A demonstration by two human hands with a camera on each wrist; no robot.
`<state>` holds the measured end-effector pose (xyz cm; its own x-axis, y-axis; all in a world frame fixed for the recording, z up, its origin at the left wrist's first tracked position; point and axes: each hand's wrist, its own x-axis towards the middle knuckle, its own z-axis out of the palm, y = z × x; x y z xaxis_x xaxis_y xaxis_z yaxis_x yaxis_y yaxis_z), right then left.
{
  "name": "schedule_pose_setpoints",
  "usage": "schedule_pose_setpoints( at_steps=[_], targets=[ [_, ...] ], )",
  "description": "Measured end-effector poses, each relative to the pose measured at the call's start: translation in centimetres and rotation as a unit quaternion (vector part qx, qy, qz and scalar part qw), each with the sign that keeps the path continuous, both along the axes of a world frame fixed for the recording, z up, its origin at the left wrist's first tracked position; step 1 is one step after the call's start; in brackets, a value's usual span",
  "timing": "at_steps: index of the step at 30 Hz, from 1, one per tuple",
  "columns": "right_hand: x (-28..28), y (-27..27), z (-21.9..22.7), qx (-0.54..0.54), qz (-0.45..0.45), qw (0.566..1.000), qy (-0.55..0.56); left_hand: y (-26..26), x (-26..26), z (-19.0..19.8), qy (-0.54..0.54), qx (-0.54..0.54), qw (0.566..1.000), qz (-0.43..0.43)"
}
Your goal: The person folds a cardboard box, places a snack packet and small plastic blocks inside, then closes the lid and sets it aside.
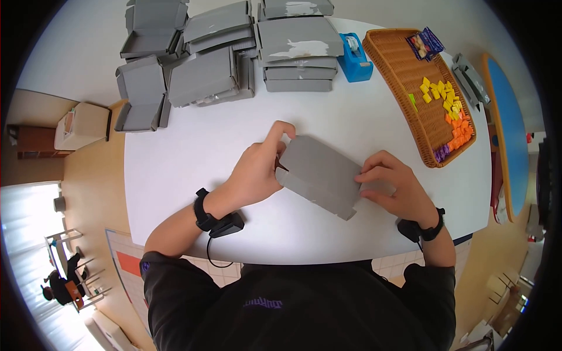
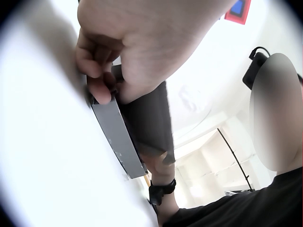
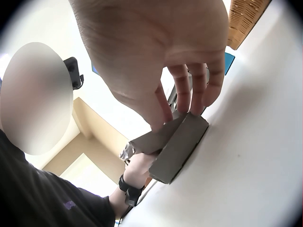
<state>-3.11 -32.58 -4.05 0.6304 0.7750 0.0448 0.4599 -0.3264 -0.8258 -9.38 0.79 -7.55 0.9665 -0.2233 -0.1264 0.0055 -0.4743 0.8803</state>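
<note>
A flat grey cardboard box (image 1: 321, 169) lies over the white table in front of the person, slanting down to the right. My left hand (image 1: 256, 171) grips its left end with bent fingers; in the left wrist view those fingers curl over the corner above the narrow side wall (image 2: 118, 139). At the opposite end my right hand (image 1: 393, 182) pinches the edge between thumb and fingers. From the right wrist, the lid (image 3: 154, 141) stands partly raised from the box's side wall (image 3: 179, 150). The inside of the box is hidden.
Stacks of grey boxes (image 1: 202, 76) stand along the back, with an opened box (image 1: 143, 96) at the left. Beside them sits a blue tape dispenser (image 1: 356, 67). A wicker basket (image 1: 395, 70) at the right holds yellow, orange and purple pieces and a dark packet (image 1: 425, 44).
</note>
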Motion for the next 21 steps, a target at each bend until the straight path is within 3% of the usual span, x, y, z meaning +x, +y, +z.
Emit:
schedule_pose_setpoints(
  at_steps=[4, 7, 10, 19, 21],
  targets=[
    [-0.3, 0.1, 0.2, -0.009, 0.004, 1.000, 0.015, 0.2, -0.1, -0.5, -0.054, -0.002, 0.998, -0.024],
    [-0.1, -0.1, 0.2, -0.012, 0.005, 1.000, 0.014, 0.1, -0.4, 0.3, 0.005, -0.041, 0.999, 0.025],
    [-0.2, -0.1, 0.4, -0.022, 0.000, 1.000, 0.017, 0.3, -0.4, -0.9, -0.016, -0.108, 0.992, 0.056],
    [-0.4, -0.2, -0.6, -0.013, -0.002, 0.998, 0.066, -1.5, -0.5, 0.1, -0.164, -0.056, 0.984, 0.039],
    [-0.3, -0.3, -0.7, -0.009, 0.000, 0.997, 0.077, -2.0, -0.6, 0.5, -0.138, -0.071, 0.986, 0.058]
  ],
)
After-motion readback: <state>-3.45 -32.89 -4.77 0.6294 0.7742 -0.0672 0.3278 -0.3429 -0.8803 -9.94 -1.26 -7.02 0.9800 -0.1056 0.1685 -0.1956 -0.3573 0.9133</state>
